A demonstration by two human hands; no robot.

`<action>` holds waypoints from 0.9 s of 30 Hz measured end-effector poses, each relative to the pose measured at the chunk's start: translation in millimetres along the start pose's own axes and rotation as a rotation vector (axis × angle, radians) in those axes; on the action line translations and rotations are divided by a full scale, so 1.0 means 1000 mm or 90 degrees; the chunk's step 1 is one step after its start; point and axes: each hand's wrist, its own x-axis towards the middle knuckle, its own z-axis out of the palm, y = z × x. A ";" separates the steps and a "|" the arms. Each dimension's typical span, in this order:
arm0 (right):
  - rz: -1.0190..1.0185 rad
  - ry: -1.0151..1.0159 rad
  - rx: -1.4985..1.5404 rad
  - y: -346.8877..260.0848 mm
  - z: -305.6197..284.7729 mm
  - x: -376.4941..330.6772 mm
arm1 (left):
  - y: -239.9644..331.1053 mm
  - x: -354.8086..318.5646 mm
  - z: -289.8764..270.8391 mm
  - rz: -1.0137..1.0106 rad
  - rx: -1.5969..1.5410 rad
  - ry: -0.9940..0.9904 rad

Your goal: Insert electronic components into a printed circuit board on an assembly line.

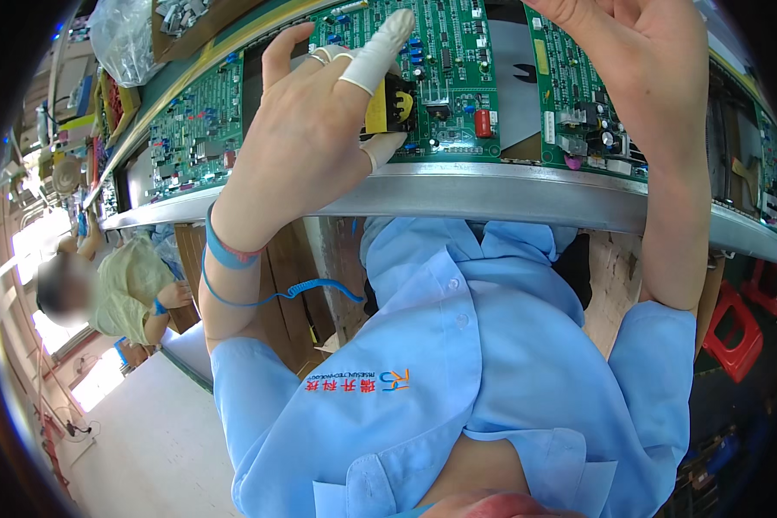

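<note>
My left hand (306, 142) is open over a green circuit board (462, 78), with pale finger cots on the index finger and thumb. The index finger stretches across the board, and the thumb lies beside a yellow-and-black transformer (390, 105). Part of that transformer is hidden by the hand. Near the board's front edge stands a red block-shaped component (483, 123). My right hand (652, 65) is raised over a second green circuit board (570, 95). Its fingertips pass beyond the upper edge of the picture, so its grip cannot be seen.
A metal rail (492, 186) runs along the front of the boards. Another circuit board (198, 121) lies at the left, near a carton (205, 33) of small parts and a clear plastic bag (123, 39). A blue coiled cord (315, 286) hangs from my left wristband. Far left, a person (129, 285) sits.
</note>
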 end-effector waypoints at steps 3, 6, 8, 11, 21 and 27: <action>-0.017 -0.023 -0.035 -0.009 -0.004 -0.003 | -0.001 -0.002 0.009 0.046 0.012 0.018; -0.006 -0.026 -0.062 -0.008 -0.009 -0.003 | 0.003 0.004 0.009 0.052 0.015 0.008; 0.001 -0.029 -0.071 -0.005 -0.005 -0.002 | 0.004 0.000 0.011 0.033 0.038 0.001; 0.002 -0.031 -0.071 -0.003 -0.003 -0.003 | 0.007 0.001 0.011 0.024 0.064 -0.003; -0.020 -0.032 -0.091 0.001 -0.004 -0.004 | 0.016 0.004 0.007 0.008 0.100 -0.028; -0.052 -0.047 -0.103 -0.005 -0.005 -0.006 | 0.017 0.012 0.002 0.071 0.088 -0.033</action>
